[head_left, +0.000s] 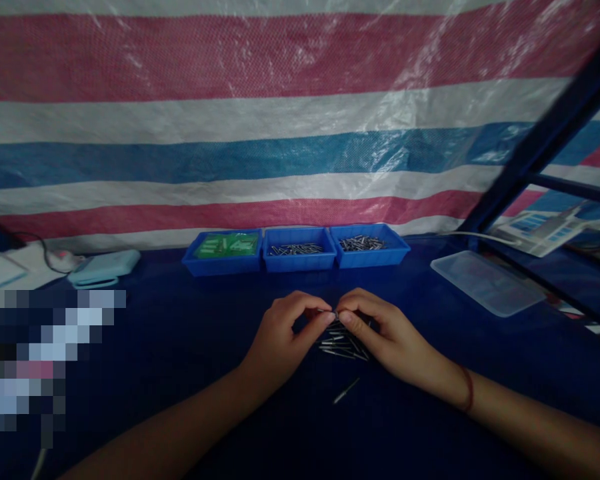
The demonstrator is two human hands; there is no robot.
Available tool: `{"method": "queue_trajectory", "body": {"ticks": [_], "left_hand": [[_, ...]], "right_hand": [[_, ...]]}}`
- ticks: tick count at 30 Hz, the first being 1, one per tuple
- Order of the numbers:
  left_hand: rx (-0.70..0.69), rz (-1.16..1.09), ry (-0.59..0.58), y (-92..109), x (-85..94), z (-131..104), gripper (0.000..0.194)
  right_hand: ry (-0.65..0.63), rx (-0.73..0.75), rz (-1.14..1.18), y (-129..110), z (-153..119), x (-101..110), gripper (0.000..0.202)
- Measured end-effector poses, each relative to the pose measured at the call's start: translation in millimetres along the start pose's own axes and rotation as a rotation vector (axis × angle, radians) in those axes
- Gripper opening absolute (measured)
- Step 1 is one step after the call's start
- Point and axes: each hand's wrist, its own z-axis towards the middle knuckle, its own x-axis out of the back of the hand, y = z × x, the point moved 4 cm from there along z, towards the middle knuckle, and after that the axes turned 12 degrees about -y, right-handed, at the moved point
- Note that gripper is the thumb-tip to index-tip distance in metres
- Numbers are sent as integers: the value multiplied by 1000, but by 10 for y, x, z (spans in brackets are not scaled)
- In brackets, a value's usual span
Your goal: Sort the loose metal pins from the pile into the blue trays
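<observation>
My left hand (290,333) and my right hand (387,333) meet fingertip to fingertip at the middle of the dark blue table. Both are closed in a pinch around a small metal piece (335,315), mostly hidden by the fingers. Just beneath them lies a loose pile of thin metal pins (337,345), partly covered by my right hand. A single pin (346,391) rests apart from the pile, nearer to me.
Three blue bins stand in a row behind: one with green packets (225,245), two with metal pins (296,250) (363,243). A clear plastic lid (487,283) lies right; a light blue case (105,267) sits left.
</observation>
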Motion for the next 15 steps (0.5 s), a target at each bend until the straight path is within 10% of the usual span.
{"method": "queue_trajectory", "body": {"ticks": [15], "left_hand": [[-18, -95, -47, 0, -21, 36, 9]], "right_hand": [[-2, 72, -135, -54, -5, -45, 12]]}}
